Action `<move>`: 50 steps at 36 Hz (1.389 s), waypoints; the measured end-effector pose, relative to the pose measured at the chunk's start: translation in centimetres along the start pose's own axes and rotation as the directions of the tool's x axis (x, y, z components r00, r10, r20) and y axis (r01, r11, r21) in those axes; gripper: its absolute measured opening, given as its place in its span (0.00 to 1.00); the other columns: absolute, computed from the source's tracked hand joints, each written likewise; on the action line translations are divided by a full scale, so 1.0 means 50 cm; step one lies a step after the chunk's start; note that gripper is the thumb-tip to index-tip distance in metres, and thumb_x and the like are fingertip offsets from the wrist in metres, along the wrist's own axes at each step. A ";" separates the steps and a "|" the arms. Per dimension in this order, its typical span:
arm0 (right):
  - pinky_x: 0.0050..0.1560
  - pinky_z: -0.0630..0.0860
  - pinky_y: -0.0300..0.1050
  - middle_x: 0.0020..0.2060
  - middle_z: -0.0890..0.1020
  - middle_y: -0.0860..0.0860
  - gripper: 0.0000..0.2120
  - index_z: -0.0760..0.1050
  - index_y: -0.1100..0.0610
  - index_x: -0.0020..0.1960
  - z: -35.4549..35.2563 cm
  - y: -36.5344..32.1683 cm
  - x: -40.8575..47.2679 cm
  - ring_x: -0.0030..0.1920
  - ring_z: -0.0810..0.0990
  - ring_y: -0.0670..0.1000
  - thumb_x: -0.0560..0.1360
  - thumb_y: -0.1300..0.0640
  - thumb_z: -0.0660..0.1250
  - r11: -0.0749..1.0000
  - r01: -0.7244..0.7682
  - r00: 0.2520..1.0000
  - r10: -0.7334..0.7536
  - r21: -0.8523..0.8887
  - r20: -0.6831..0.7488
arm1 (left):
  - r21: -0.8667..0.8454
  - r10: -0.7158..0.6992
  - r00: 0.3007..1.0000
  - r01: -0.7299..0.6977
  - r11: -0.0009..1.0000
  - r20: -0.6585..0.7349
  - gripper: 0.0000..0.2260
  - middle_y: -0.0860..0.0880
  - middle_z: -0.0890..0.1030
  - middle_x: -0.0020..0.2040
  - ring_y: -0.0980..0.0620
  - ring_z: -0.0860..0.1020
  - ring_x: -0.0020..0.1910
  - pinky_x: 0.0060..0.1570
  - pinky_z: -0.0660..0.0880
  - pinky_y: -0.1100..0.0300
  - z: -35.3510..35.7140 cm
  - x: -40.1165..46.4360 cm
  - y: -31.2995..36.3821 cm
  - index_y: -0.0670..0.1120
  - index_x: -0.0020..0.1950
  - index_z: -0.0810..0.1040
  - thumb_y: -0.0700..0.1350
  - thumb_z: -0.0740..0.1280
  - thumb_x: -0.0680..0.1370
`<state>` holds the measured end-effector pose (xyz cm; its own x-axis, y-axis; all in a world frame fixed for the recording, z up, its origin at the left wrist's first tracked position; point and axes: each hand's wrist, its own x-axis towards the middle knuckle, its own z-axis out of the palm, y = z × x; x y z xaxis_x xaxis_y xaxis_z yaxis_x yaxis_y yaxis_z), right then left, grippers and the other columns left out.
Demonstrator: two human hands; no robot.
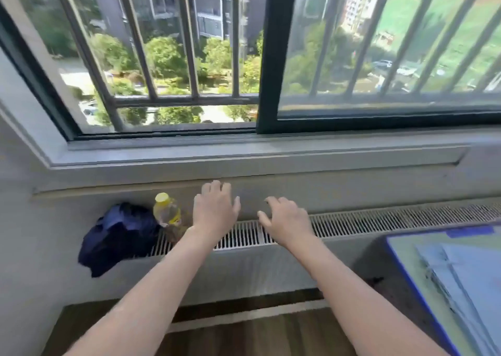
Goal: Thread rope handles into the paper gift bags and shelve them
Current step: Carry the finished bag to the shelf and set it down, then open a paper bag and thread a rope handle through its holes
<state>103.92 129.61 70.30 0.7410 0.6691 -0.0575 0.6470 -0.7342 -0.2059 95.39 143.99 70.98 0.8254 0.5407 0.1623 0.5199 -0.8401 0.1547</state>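
Yellow-capped bottle (167,212), navy cloth (119,237), white slatted radiator grille (244,235).

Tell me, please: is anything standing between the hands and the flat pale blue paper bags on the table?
Nothing visible does. Both the left hand and right hand hover open over the radiator grille; the paper bags lie lower right, with open air between.

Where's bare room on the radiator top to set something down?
Free: the grille right of the right hand, running to the table corner. Also the window sill, bare along its length. Crowded: the left end, where the bottle and dark cloth sit beside the left hand.
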 end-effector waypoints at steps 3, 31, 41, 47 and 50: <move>0.57 0.71 0.52 0.61 0.76 0.55 0.23 0.67 0.52 0.70 -0.016 0.116 -0.033 0.62 0.74 0.58 0.80 0.41 0.55 0.985 -0.173 0.985 0.173 0.004 -0.011 | -0.007 0.156 0.987 -0.156 0.988 0.047 0.19 0.44 0.74 0.62 0.43 0.70 0.62 0.53 0.72 0.50 0.029 0.033 0.115 0.44 0.65 0.72 0.54 0.58 0.81; 0.52 0.71 0.50 0.60 0.75 0.56 0.22 0.67 0.52 0.69 -0.059 0.668 -0.438 0.60 0.74 0.59 0.81 0.42 0.54 0.588 -0.809 0.585 0.805 0.006 -0.098 | -0.263 0.747 0.653 -0.704 0.660 0.126 0.18 0.42 0.74 0.59 0.41 0.71 0.61 0.52 0.72 0.48 0.188 -0.090 0.806 0.41 0.63 0.73 0.52 0.58 0.81; 0.57 0.70 0.52 0.63 0.74 0.55 0.22 0.66 0.52 0.71 -0.046 0.903 -0.556 0.63 0.73 0.58 0.81 0.43 0.54 0.689 -0.724 0.688 0.724 0.028 -0.054 | -0.194 0.643 0.731 -0.613 0.766 0.229 0.15 0.43 0.74 0.58 0.43 0.71 0.59 0.51 0.70 0.52 0.239 -0.207 1.007 0.42 0.61 0.73 0.51 0.57 0.82; 0.58 0.70 0.52 0.63 0.73 0.55 0.23 0.65 0.51 0.72 -0.038 1.019 -0.589 0.64 0.72 0.58 0.81 0.43 0.55 0.742 -0.670 0.742 0.670 0.027 -0.008 | -0.192 0.553 0.779 -0.519 0.833 0.296 0.18 0.43 0.74 0.60 0.42 0.71 0.61 0.54 0.72 0.50 0.277 -0.273 1.090 0.42 0.66 0.71 0.51 0.57 0.81; 0.60 0.70 0.53 0.65 0.72 0.55 0.23 0.64 0.52 0.72 -0.027 1.072 -0.582 0.65 0.70 0.57 0.81 0.44 0.55 0.754 -0.656 0.755 0.656 0.036 0.021 | -0.181 0.517 0.779 -0.486 0.855 0.354 0.18 0.43 0.71 0.64 0.42 0.69 0.64 0.57 0.71 0.50 0.306 -0.290 1.122 0.43 0.67 0.70 0.52 0.57 0.82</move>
<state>117.29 70.62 62.23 0.9796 0.0257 -0.1993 -0.0052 -0.9882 -0.1529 115.93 88.37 62.41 0.9900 -0.0287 -0.1382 0.0039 -0.9733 0.2295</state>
